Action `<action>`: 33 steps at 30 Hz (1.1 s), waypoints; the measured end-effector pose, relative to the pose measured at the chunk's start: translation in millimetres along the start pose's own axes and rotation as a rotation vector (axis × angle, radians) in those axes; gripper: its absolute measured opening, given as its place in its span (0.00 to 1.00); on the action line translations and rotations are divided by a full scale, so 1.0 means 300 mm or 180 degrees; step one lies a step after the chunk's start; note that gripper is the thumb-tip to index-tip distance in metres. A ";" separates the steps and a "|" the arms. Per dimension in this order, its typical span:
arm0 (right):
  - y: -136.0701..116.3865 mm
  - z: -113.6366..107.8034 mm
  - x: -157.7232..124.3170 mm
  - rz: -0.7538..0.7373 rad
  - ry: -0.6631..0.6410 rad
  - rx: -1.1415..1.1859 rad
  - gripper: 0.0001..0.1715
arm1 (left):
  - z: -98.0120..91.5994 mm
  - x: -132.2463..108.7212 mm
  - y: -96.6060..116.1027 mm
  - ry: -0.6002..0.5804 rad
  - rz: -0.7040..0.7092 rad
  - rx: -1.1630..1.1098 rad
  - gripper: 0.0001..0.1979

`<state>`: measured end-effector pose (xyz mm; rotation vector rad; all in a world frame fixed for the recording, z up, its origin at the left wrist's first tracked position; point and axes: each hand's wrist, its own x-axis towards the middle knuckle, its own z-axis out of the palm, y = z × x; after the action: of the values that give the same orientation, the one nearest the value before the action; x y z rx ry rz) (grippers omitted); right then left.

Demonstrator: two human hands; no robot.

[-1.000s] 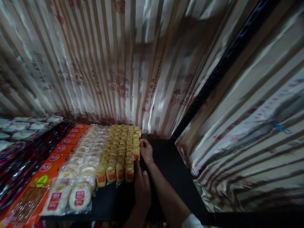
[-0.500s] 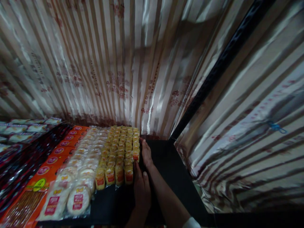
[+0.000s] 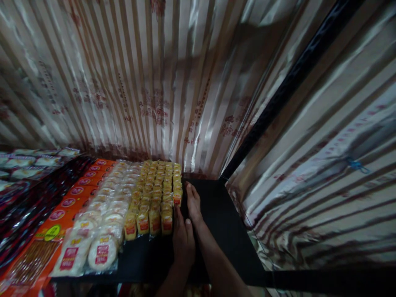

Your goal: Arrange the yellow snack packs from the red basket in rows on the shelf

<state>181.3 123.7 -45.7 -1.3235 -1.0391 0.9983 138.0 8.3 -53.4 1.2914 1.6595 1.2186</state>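
Note:
Several rows of small yellow wrapped snack packs (image 3: pixel 150 198) stand on a black shelf (image 3: pixel 229 231). Along their right side, my left hand (image 3: pixel 183 237) is held upright with fingers straight, at the front end of the outermost row. Farther back, my right hand (image 3: pixel 193 202) also has its fingers extended, a small gap apart from the outermost packs. Neither hand grips anything. Whether the left fingertips touch the packs is hard to make out in the dim light.
Left of the yellow packs lie clear bags of round white crackers (image 3: pixel 102 251), then orange snack packets (image 3: pixel 66 202) and dark shiny packets (image 3: pixel 37 206). White packets (image 3: pixel 24 165) sit at far left. A black post (image 3: pixel 262 123) rises at the back right before striped sheeting (image 3: pixel 173 82).
My right hand has come slightly away from the packs toward the right. My left hand stays beside the front packs. The view has shifted a little.

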 end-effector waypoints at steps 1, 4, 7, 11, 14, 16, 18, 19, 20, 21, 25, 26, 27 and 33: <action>0.002 -0.012 -0.029 0.0004 0.0027 -0.0024 0.30 | 0.000 0.000 -0.001 0.0009 0.0024 0.0000 0.29; 0.013 -0.039 -0.102 -0.0061 -0.0192 -0.0066 0.29 | -0.001 -0.002 -0.003 0.0066 0.0085 -0.0045 0.29; 0.029 -0.047 -0.132 -0.0112 -0.0554 -0.0215 0.30 | -0.001 -0.001 -0.004 0.0104 0.0159 -0.0112 0.29; 0.047 -0.037 -0.119 -0.0356 -0.0588 -0.0842 0.23 | -0.002 -0.001 -0.009 0.0117 0.0198 -0.0167 0.28; 0.057 -0.025 -0.107 -0.0549 -0.0452 -0.1056 0.19 | -0.005 -0.001 -0.009 0.0082 0.0226 -0.0152 0.28; 0.063 -0.017 -0.105 -0.0585 -0.0412 -0.1067 0.20 | -0.007 0.000 -0.006 0.0025 0.0206 -0.0143 0.29; 0.065 -0.011 -0.105 -0.0576 -0.0393 -0.1060 0.20 | -0.009 0.001 -0.001 0.0001 0.0164 -0.0143 0.29; 0.064 -0.009 -0.107 -0.0563 -0.0400 -0.1058 0.20 | -0.010 0.001 0.000 -0.0007 0.0154 -0.0147 0.29; 0.063 -0.009 -0.108 -0.0549 -0.0418 -0.1064 0.20 | -0.011 0.001 0.002 -0.0012 0.0149 -0.0151 0.29; 0.060 -0.009 -0.110 -0.0541 -0.0447 -0.1068 0.19 | -0.011 0.002 0.002 -0.0011 0.0151 -0.0156 0.29; 0.047 -0.012 -0.119 -0.0416 -0.0593 -0.0862 0.17 | -0.009 0.001 -0.002 0.0051 0.0219 -0.0107 0.29; 0.045 -0.012 -0.121 -0.0348 -0.0575 -0.0790 0.17 | -0.009 0.001 -0.002 0.0071 0.0235 -0.0087 0.29; 0.046 -0.012 -0.122 -0.0296 -0.0530 -0.0743 0.16 | -0.010 0.001 -0.002 0.0076 0.0253 -0.0081 0.29; 0.076 -0.021 -0.114 -0.0601 -0.0378 -0.0754 0.10 | -0.012 0.000 -0.002 0.0092 0.0321 -0.0174 0.28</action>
<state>179.3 89.4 -68.9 -1.3385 -1.3804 0.8383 134.5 7.4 -52.8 1.3434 1.5866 1.3385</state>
